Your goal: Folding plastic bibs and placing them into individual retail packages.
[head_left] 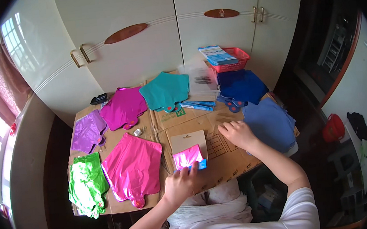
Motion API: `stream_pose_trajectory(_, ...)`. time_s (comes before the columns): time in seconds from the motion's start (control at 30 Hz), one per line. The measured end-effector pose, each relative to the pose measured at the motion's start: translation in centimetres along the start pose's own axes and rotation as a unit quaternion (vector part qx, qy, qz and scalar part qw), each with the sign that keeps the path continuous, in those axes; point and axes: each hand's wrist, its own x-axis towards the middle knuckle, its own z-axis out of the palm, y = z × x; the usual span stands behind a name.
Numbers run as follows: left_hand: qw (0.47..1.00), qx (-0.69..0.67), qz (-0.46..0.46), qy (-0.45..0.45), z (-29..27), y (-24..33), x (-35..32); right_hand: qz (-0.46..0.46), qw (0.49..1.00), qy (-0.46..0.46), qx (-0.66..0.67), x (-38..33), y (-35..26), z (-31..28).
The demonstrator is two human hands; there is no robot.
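Observation:
On the cardboard near its front edge lies a beige hang card (188,138), with a folded shiny pink foil piece (187,157) on its lower part. A small blue strip (202,164) shows at the foil's near edge. My left hand (181,186) is closed at that edge, its fingers on the foil and beside the blue strip. Farther right, my right hand (237,134) has its fingers bent together low over the cardboard. Just beyond its fingertips is a thin, see-through item with dark streaks (227,117). Whatever the right fingertips pinch is hidden.
Flat foil balloons lie around: pink (133,168), green (86,183), lilac (88,132), magenta (123,108), teal (165,91), dark blue (242,86), light blue (269,126). A white roll (138,132), blue packets (198,105), plastic sleeves (202,79) and a red basket (240,56) stand among them.

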Motion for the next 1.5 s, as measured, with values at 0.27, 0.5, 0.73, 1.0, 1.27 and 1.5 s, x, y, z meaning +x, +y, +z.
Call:
stream_pose_trajectory(0.27,0.998,-0.017,0.050,0.027,-0.7,-0.4,-0.2,0.020,0.996,0.011,0.084,1.3,-1.8,0.0)
stream_pose_trajectory(0.5,0.985,0.039,0.163,-0.030,-0.9,0.1,-0.3,0.099,0.965,0.011,0.242,2.6,-2.8,0.4)
stream_pose_trajectory(0.73,0.983,0.038,0.176,-0.022,-1.6,1.5,-0.1,0.047,0.980,0.051,0.188,3.2,-5.7,-0.2)
stream_pose_trajectory(1.0,0.983,0.016,0.183,-0.015,-1.4,1.0,-0.9,0.045,0.982,0.080,0.166,3.0,-6.2,-0.6)
stream_pose_trajectory(1.27,0.985,0.033,0.170,-0.013,-1.5,0.5,-0.8,0.009,0.977,0.072,0.200,3.0,-7.3,-1.5)
stream_pose_trajectory(1.5,0.984,0.037,0.175,-0.017,-0.8,0.4,0.0,0.034,0.965,0.035,0.258,3.0,-6.8,-1.9)
